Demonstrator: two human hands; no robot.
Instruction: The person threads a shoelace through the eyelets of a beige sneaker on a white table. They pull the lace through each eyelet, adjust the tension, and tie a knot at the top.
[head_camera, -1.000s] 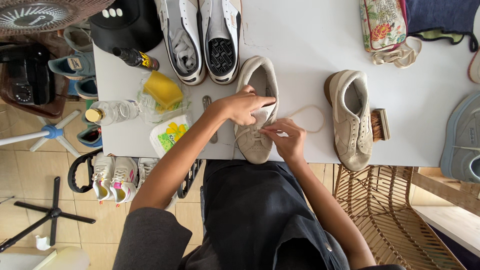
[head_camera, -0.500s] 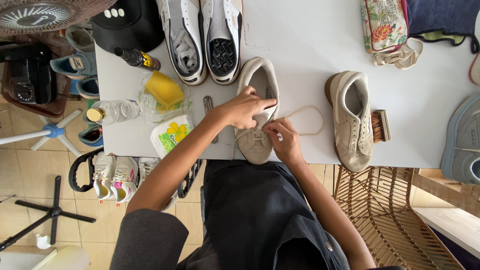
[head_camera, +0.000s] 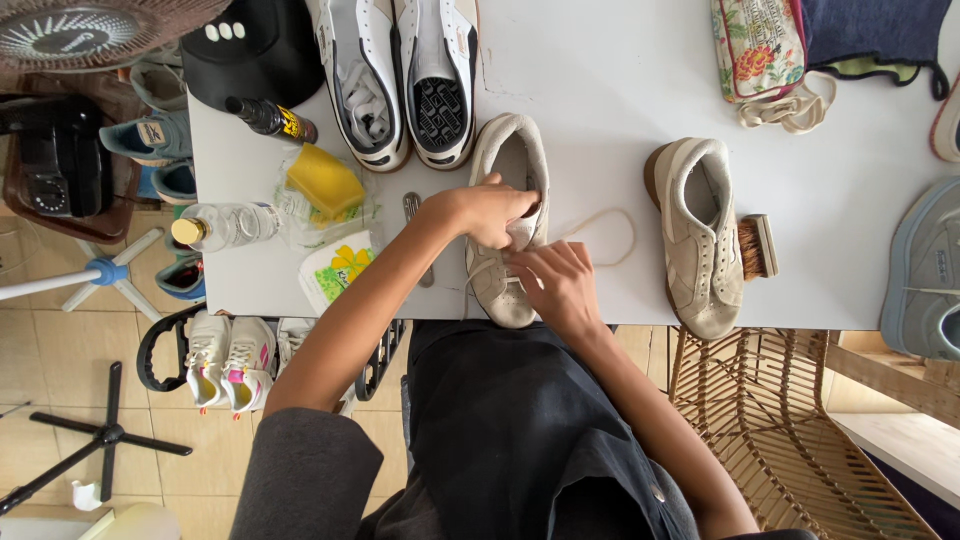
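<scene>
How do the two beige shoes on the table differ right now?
The near shoe lies under both hands: the left hand grips its tongue and the right hand works its lace, which trails loose in a loop. The far shoe is untouched, with no lace showing in its eyelets, and a brush lies against its side. Both are beige low-tops, toes pointing toward the person, on the white table.

A beige suede shoe (head_camera: 505, 190) is lying upright on the white worktop (head_camera: 600, 90), toe pointing toward the near edge and heel away. Its cream lace (head_camera: 605, 232) is trailing out to the right in a loose loop on the worktop, while the part over the tongue is sitting under the hands.
</scene>
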